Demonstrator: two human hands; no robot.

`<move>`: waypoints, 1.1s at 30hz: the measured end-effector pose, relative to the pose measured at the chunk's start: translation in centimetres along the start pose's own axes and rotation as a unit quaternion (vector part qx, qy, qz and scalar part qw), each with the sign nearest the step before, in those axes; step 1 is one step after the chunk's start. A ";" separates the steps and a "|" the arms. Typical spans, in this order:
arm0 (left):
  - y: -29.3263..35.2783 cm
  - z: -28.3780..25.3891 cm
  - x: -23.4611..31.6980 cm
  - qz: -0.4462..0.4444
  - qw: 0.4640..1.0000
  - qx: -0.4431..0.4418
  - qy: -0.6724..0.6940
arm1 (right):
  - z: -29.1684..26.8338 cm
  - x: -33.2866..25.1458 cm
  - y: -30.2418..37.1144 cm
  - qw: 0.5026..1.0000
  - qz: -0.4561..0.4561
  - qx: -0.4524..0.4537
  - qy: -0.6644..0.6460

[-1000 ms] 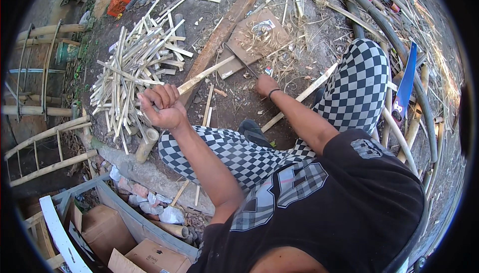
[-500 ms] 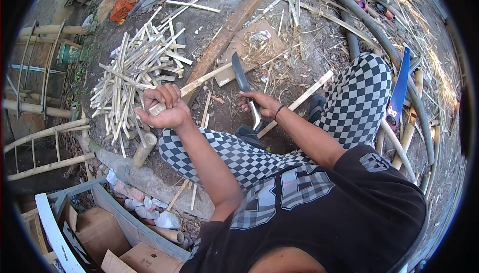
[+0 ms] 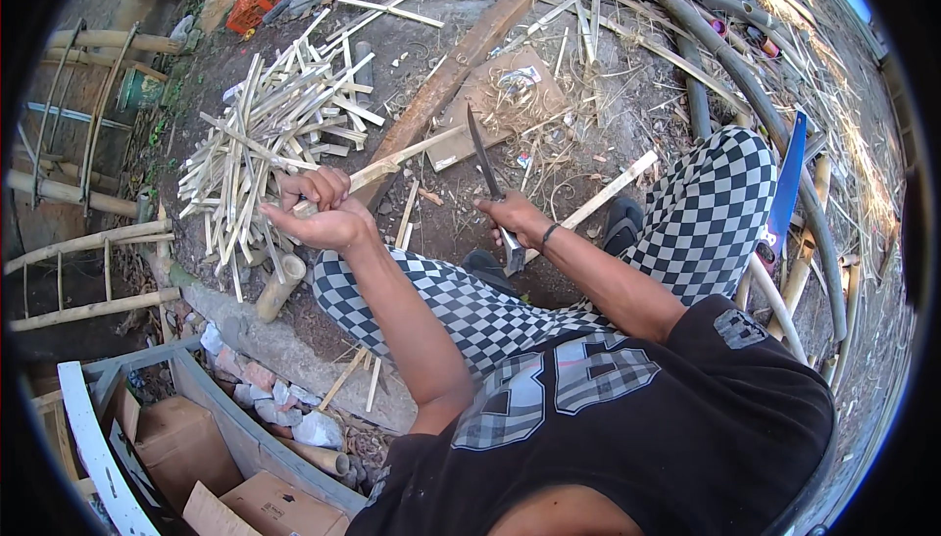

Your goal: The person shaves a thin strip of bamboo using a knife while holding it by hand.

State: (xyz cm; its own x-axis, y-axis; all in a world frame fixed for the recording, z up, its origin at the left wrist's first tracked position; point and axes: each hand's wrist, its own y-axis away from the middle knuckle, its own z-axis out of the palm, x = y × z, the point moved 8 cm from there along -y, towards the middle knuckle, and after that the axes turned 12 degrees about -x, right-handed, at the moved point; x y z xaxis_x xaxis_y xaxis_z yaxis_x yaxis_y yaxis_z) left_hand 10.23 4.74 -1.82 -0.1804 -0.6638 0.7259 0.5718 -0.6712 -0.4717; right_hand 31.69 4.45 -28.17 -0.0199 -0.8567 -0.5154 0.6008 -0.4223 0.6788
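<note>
My left hand (image 3: 325, 209) is closed, palm turned up, around one end of a pale split bamboo strip (image 3: 417, 147). The strip slants up to the right, passing over a long wooden beam (image 3: 431, 95). In my right hand (image 3: 520, 219) is the handle of a machete (image 3: 484, 156), its dark blade pointing up and away from me, seen nearly edge-on. The blade stands close to the strip's far end; whether they touch I cannot tell. Just beyond my left hand lies a heap of cut bamboo strips (image 3: 260, 149).
A cardboard sheet (image 3: 455, 151) with shavings lies beside the beam. Another bamboo strip (image 3: 618, 186) rests by my right foot. A blue-bladed saw (image 3: 787, 178) is right of my checkered knee. A bamboo stump (image 3: 280, 288) stands at left; cardboard boxes (image 3: 186, 448) sit lower left.
The machete has turned in my right hand: its broad blade face showed before, and now it appears narrow. My left hand keeps its hold on the strip. The whole view has shifted slightly.
</note>
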 end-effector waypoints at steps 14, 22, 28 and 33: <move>1.4 -0.9 1.3 -0.012 0.989 0.132 -0.061 | 4.9 -7.2 0.1 0.841 -0.270 0.071 0.463; 0.6 -1.7 0.8 -0.019 0.987 0.139 -0.072 | 0.4 -6.2 -6.1 0.853 -0.207 0.153 0.455; 1.1 -2.1 1.6 -0.014 0.985 0.150 -0.088 | 2.0 -6.2 -4.4 0.827 -0.232 0.122 0.497; 0.8 -2.1 0.5 -0.025 0.985 0.154 -0.071 | -3.7 -4.8 -8.8 0.852 -0.119 0.160 0.484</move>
State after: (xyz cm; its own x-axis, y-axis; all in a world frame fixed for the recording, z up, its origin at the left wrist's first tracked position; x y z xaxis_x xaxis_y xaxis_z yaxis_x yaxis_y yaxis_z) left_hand 8.90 3.16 -2.94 -0.1136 -0.5649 0.8173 0.7845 -0.5558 -0.2751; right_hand 29.42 13.41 -33.60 0.6503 -0.1563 -0.7434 0.4203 -0.7412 0.5235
